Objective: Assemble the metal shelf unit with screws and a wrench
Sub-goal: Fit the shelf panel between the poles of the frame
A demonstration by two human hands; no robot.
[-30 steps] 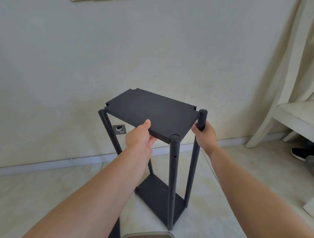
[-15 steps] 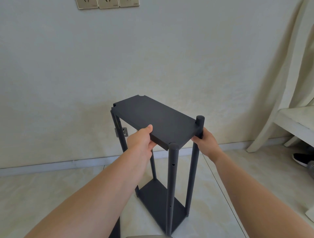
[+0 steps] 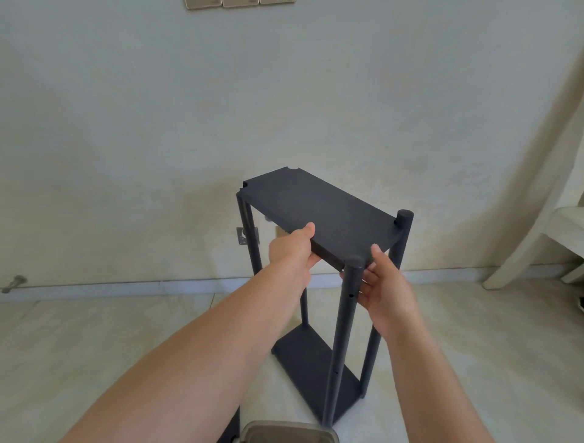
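Head view: black shelf unit (image 3: 319,316) standing on pale floor (image 3: 474,347) centre frame, close to the wall (image 3: 284,95). Four posts upright, bottom panel (image 3: 313,373) flat on floor at lower centre. Top panel (image 3: 319,212) sitting between post tops, tilted, far end higher. Left hand (image 3: 292,249) at near-left edge of top panel: thumb on top face, fingers curled under, pinching the edge. Right hand (image 3: 384,284) just right of near post (image 3: 343,335): thumb up against panel's near-right edge, fingers loosely curled toward the post; contact with post cannot be told. Right post (image 3: 388,291) top pokes above panel corner. Small metal plate (image 3: 245,236) on wall behind left post. Switch plates (image 3: 240,3) at top edge. Pale furniture leg (image 3: 531,221) at right. Grey object (image 3: 287,434) at bottom centre, partly cut off.
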